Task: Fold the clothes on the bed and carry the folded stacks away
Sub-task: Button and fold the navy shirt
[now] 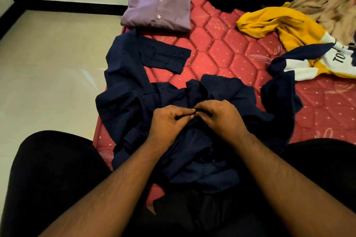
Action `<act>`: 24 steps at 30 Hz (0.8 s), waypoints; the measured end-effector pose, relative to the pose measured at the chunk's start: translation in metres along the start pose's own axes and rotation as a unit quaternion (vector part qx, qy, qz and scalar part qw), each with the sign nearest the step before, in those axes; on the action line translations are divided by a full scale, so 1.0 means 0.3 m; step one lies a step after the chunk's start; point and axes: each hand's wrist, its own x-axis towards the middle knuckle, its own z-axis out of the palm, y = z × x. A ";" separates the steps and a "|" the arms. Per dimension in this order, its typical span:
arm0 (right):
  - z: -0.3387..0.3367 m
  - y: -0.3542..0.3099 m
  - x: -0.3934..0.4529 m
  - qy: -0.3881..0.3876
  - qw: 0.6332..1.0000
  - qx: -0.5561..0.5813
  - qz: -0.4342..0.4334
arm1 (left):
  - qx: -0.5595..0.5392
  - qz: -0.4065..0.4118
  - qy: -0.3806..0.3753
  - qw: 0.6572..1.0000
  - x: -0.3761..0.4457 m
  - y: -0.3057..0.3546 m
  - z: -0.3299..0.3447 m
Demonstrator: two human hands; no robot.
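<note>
Step in hand: judging by the pinched fingers, fastening a button on the dark navy long-sleeved cotton shirt point(134, 98) before folding it.
Shirt position: centre of the frame, spread rumpled on the red quilted mattress of the bed point(227, 48); one cuffed sleeve lies flat toward the upper left, the lower part bunched near the person's lap.
Left hand point(167, 121): grip closed, fingers curled and pinching the navy cloth at the shirt's middle.
Right hand point(221, 115): grip closed too, fingertips pinching the same spot, touching the left hand's fingertips.
Doing it well: keep both front edges lined up and taut, then smooth the body flat and bring the sleeves in.
Done already: a folded lilac button-up shirt point(158, 5) lies at the upper middle of the frame.
Waiting: a crumpled yellow, white and navy jersey point(279, 23) at the upper right, with a beige garment point(323, 7) just beyond it.
</note>
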 end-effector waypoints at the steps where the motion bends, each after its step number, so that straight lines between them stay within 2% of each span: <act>1: 0.001 0.003 0.000 0.010 1.000 -0.022 0.000 | 0.002 0.004 0.004 1.000 -0.004 0.001 0.003; 3: 0.005 0.004 -0.002 0.019 0.998 -0.058 -0.006 | -0.012 -0.016 -0.009 1.000 -0.002 0.007 0.005; 7: 0.017 -0.010 -0.014 0.031 0.993 -0.107 -0.041 | 0.016 -0.072 -0.121 0.990 0.027 0.020 -0.010; 9: 0.009 -0.016 -0.007 -0.023 0.992 -0.120 -0.018 | 0.100 -0.073 -0.182 0.975 0.042 0.024 -0.021; 12: -0.015 0.015 0.008 -0.123 0.988 -0.098 0.008 | 0.283 -0.083 -0.253 0.921 0.025 0.015 -0.055; 15: -0.063 0.069 0.019 -0.197 0.978 0.026 0.062 | 0.299 -0.125 -0.258 0.910 0.001 0.005 -0.089; 18: -0.081 0.109 0.020 -0.239 0.968 0.021 0.077 | 0.295 -0.167 -0.296 0.893 0.040 0.027 -0.105; 20: -0.083 0.113 0.021 -0.258 0.962 -0.006 0.094 | 0.267 -0.193 -0.276 0.903 0.086 0.064 -0.098; 23: -0.080 0.116 0.021 -0.243 0.962 -0.017 0.125 | 0.218 -0.193 -0.134 0.947 0.138 0.129 -0.045; 24: -0.086 0.113 0.020 -0.230 0.964 -0.025 0.130 | 0.213 -0.198 -0.097 0.952 0.142 0.149 -0.014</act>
